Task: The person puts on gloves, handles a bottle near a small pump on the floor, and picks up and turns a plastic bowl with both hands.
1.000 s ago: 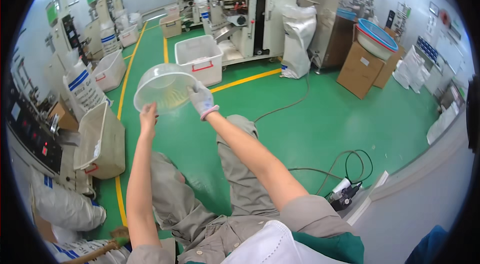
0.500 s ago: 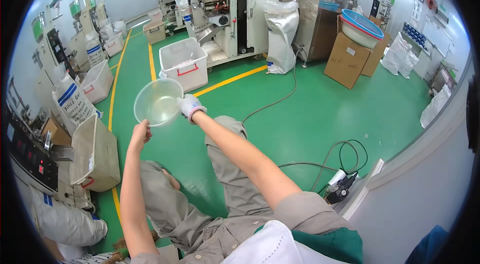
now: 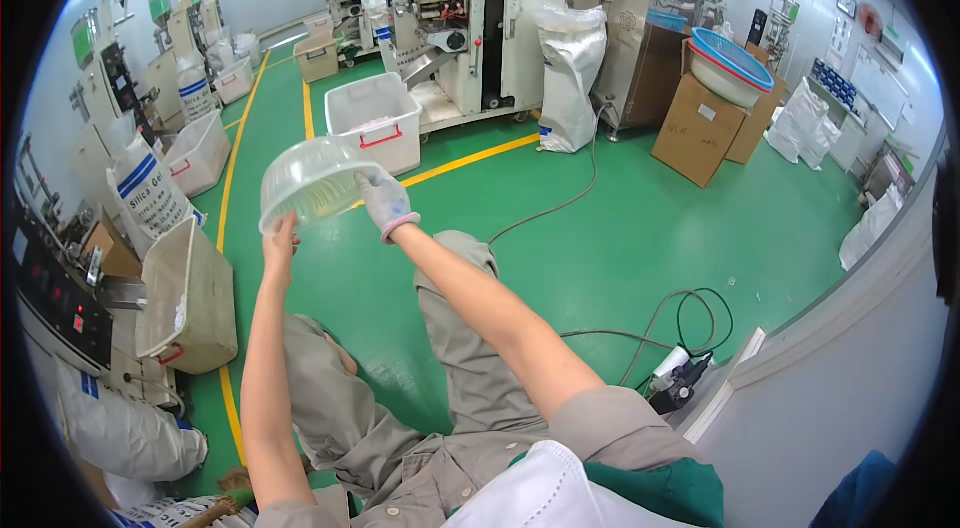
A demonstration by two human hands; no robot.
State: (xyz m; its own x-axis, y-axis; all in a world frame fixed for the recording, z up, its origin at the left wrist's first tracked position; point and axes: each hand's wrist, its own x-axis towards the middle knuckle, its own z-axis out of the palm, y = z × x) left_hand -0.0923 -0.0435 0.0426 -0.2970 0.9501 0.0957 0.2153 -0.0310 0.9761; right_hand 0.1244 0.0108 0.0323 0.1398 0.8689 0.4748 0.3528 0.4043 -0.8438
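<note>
A translucent plastic basin is held out in front of me above the green floor, tilted so that its outer wall and base show. My bare left hand grips the rim at the near left. On the right side, my right hand, in a white glove with a pink cuff, is closed on the basin's edge. Just beyond it stands a white plastic bin with a red handle and some white material in it. What the basin holds, if anything, cannot be seen.
Left stand a beige bin, another white bin and a printed white sack. Ahead are a packing machine and a tall white sack. Right, stacked basins top a cardboard box; a cable crosses the floor.
The basin has tipped over: its open inside faced me before, and now its outer wall does. Both hands have risen slightly with it and keep hold of the rim.
</note>
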